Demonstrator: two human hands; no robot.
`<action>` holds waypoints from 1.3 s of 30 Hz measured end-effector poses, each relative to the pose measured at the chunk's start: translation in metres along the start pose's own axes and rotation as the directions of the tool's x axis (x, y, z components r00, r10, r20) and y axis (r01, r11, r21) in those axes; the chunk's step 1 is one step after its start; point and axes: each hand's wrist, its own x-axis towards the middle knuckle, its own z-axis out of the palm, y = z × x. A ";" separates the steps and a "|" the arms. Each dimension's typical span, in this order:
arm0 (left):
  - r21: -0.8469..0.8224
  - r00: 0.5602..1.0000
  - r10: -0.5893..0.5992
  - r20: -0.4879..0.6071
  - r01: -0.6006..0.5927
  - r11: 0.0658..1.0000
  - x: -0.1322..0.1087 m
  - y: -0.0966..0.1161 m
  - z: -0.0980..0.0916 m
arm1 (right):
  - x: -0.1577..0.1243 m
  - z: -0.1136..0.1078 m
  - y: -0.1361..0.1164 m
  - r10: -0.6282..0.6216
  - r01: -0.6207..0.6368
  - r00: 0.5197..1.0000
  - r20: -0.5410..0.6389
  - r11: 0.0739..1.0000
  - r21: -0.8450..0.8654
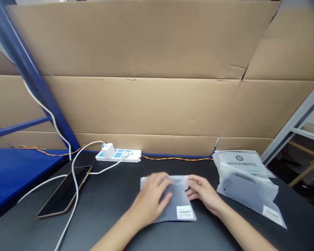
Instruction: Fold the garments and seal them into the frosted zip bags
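A frosted plastic bag (pixel 174 204) with a white barcode label (pixel 185 212) at its lower right lies on the black table in front of me. My left hand (pixel 154 198) rests over the bag's left side, its fingers lying across the upper part and its thumb apart; the fingertips are slightly blurred. At the upper right edge, my right hand (pixel 202 193) has its fingers closed on the bag, with the thumb and index finger near the corner. Whatever the bag contains, if anything, cannot be made out.
Several similar frosted bags (pixel 247 188), one marked ROCKBROS, are piled at the right. A tablet or large phone (pixel 65 191) lies at the left under a white cable (pixel 74 184). Behind it sits a power strip (pixel 133 156). Cardboard panels (pixel 157 108) stand along the back.
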 end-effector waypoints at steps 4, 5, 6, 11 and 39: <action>-0.027 0.967 0.199 0.156 -0.197 0.980 -0.004 0.027 0.015 | -0.003 0.014 0.005 0.014 -0.018 0.993 0.121 0.999 0.029; 0.000 0.968 0.194 0.161 -0.197 0.980 -0.005 0.025 0.016 | -0.003 0.012 0.007 0.003 -0.003 0.996 0.092 1.000 0.003; 0.033 0.970 0.178 0.164 -0.186 0.982 -0.005 0.021 0.016 | -0.002 0.009 0.008 -0.012 0.014 0.998 0.063 0.999 -0.036; 0.169 0.979 -0.003 0.206 -0.032 0.985 -0.005 -0.031 -0.010 | -0.001 -0.024 -0.007 -0.123 0.122 0.992 0.016 0.942 -0.313; -0.082 0.973 0.112 0.199 -0.098 0.992 0.001 -0.029 0.002 | -0.023 -0.146 -0.036 -0.275 -0.180 0.935 -0.226 0.183 -0.967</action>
